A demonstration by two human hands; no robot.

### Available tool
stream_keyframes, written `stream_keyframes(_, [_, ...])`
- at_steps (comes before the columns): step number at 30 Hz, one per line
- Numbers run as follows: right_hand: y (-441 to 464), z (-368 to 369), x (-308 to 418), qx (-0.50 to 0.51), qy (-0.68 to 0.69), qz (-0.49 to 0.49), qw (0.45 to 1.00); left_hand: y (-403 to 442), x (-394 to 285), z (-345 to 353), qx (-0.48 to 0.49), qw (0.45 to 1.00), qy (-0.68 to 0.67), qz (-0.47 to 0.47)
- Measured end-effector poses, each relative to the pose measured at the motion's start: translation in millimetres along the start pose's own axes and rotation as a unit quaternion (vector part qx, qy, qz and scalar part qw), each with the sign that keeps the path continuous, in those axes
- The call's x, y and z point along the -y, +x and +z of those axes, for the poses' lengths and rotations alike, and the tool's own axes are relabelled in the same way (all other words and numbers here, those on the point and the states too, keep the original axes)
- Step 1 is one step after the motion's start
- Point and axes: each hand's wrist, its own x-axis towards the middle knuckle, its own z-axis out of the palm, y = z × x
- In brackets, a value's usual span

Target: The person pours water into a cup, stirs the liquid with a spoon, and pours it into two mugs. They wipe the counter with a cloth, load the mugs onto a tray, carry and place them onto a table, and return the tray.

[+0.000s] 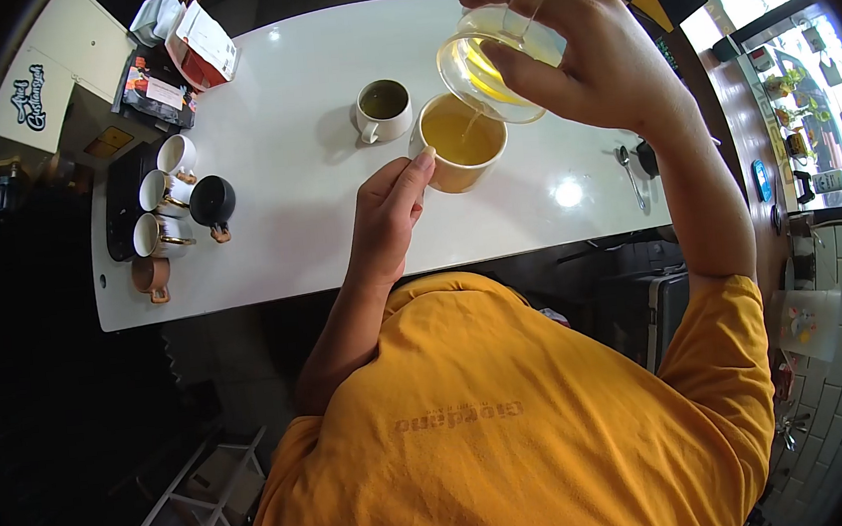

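Note:
My right hand [578,59] is wrapped round a clear glass teapot [455,78], tilted over a large tan mug. Yellow liquid shows inside the glass, and a thin stream falls from it into the mug. That tan mug [466,178] stands on the white table and holds yellowish liquid. At its left side, my left hand [389,211] has its fingers closed, with the thumb up at the rim; they seem to grip the handle, which is hidden. Just left of it stands a smaller white cup [386,126] with a dark greenish drink inside.
Several white cups [160,234], a black cup [212,201] and a brown cup [152,276] cluster at the table's left end. Bags [154,91] stand behind them. A spoon [632,179] lies at the right. The white table's [287,225] near edge runs before my body.

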Motion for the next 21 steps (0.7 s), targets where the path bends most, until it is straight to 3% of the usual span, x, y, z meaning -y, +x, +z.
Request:
stream_keyframes(7, [6.4, 11.1, -3.7, -0.018, -0.001, -0.049, 0.999, -5.2, -4.3, -11.0, -0.003, 1.000, 0.006, 0.002])
stream_keyframes(9, [8.0, 10.8, -2.5, 0.021, -0.030, -0.010, 0.999, -6.4, -5.9, -13.8, -0.006, 1.000, 0.006, 0.005])
stream_keyframes(12, [12.2, 16.4, -2.3, -0.005, -0.022, -0.052, 0.998, -8.0, -7.8, -18.7, -0.009, 1.000, 0.007, 0.006])
stream_keyframes(21, [26.5, 17.4, 11.8, -0.001, 0.002, -0.030, 1.000, -11.1, -13.8, -30.4, -0.013, 1.000, 0.006, 0.011])
